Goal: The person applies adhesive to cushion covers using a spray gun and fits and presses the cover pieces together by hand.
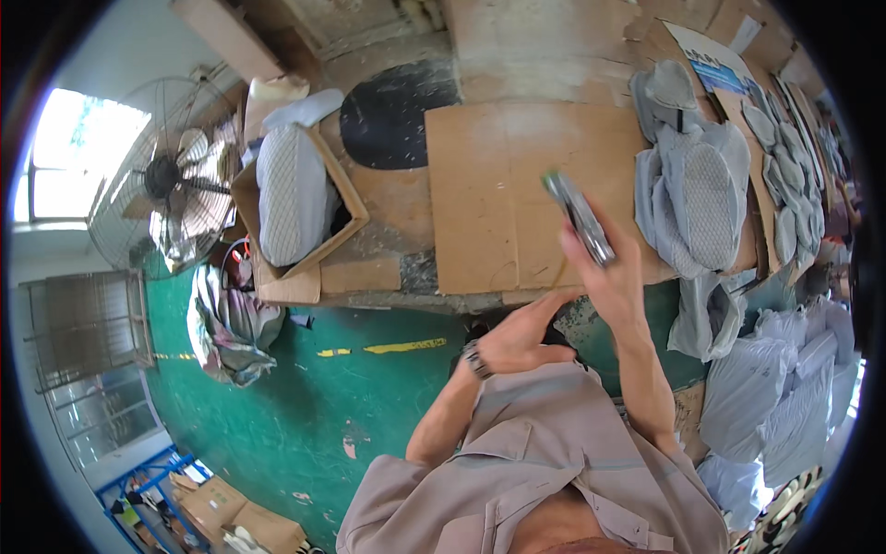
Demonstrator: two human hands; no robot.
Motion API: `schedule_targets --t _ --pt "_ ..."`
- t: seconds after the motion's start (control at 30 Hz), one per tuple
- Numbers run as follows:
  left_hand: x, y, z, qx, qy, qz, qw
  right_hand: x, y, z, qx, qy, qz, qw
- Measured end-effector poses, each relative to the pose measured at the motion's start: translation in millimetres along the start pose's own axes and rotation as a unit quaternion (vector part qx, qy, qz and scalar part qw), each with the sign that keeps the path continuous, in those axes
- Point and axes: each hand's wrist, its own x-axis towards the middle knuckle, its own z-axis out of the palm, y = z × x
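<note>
My right hand (609, 277) is raised over the near right part of a flat brown cardboard sheet (498, 203). Its fingers are wrapped round a shiny silver tool (583, 222) with a green tip pointing away to the left; its exact kind does not show. Low at the table's front edge is my left hand (526, 337), a watch on its wrist. Its fingers stretch right, below my right hand, with the thumb apart; nothing shows in it. Right of the sheet lies a pile of grey quilted slippers (706, 198).
An open cardboard box (343, 226) with a grey quilted slipper stands left, beside a black oval mat (392, 111). Beyond it is a large fan (161, 175). A bundled cloth bag (231, 328) rests on the green floor. White plastic bags (752, 397) crowd the lower right.
</note>
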Motion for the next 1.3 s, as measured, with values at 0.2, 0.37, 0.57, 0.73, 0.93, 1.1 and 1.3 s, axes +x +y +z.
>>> schedule_targets --t 0.2,0.37,0.57,0.73,0.93,1.1,1.3 --pt "-15 -45 -31 -0.267 0.382 -0.104 0.878 53 -20 110 -0.020 -0.038 -0.154 0.987" --pt "-22 -97 -187 -0.164 0.431 -0.142 0.876 20 23 108 -0.082 -0.081 -0.046 0.992" --pt "-22 -141 -302 0.462 0.487 -0.137 0.728 -75 173 37 -0.182 -0.037 0.142 0.972" --pt "-99 -112 -341 0.554 0.475 -0.295 0.617 -159 245 -16 -0.227 -0.008 0.281 0.933" --pt "-167 -162 -388 0.457 0.433 -0.330 0.703 -159 272 -15 -0.236 -0.013 0.291 0.927" --pt "-160 -141 -396 0.430 0.407 -0.353 0.725 -126 265 -3 -0.246 -0.039 0.274 0.929" --pt "-174 -127 -418 0.452 0.390 -0.367 0.714 -96 255 11 -0.238 -0.087 0.236 0.938"
